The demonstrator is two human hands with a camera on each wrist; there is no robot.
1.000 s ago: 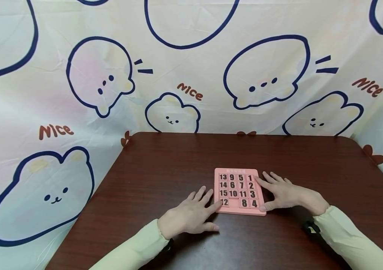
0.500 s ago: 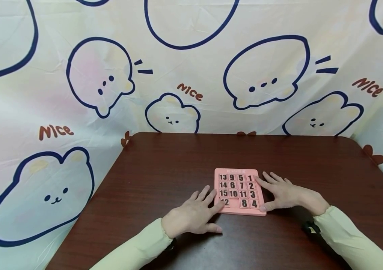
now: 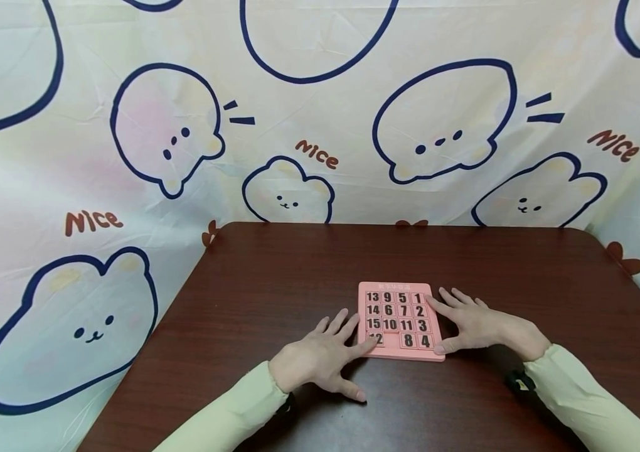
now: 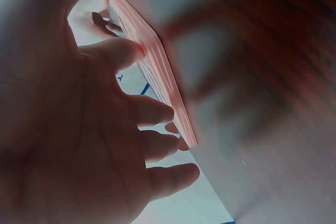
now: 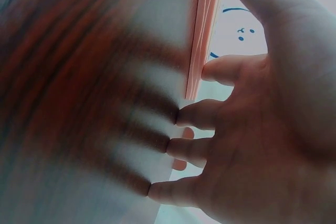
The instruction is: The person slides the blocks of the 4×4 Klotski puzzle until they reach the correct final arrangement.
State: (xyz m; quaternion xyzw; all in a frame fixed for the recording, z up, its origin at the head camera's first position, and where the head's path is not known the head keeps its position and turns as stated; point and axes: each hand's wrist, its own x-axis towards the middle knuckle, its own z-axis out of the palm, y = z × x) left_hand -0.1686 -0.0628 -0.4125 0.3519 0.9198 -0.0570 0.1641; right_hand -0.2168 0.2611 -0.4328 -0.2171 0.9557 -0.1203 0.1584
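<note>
A pink sliding number puzzle point(image 3: 390, 352) lies flat on the table, its tiles bearing black numbers. The bottom row has a gap between the 12 tile point(image 3: 378, 342) and the 8 tile point(image 3: 408, 340). My left hand point(image 3: 320, 359) is spread at the puzzle's lower left, the index fingertip on the 12 tile and partly covering it. The left thumb points out over the table in front. On the other side my right hand point(image 3: 475, 326) rests with straight fingers, index finger and thumb touching the puzzle's right edge. In both wrist views the puzzle's side point(image 4: 157, 59) shows edge-on.
The dark brown wooden table point(image 3: 297, 263) has rounded far corners. Behind it and at its sides hangs a pale cloth point(image 3: 354, 125) printed with blue-outlined bears and the word "Nice".
My left hand has shifted slightly right, its index finger further over the 12 tile, and its thumb has swung toward me. The tiles keep their order; my right hand stays still.
</note>
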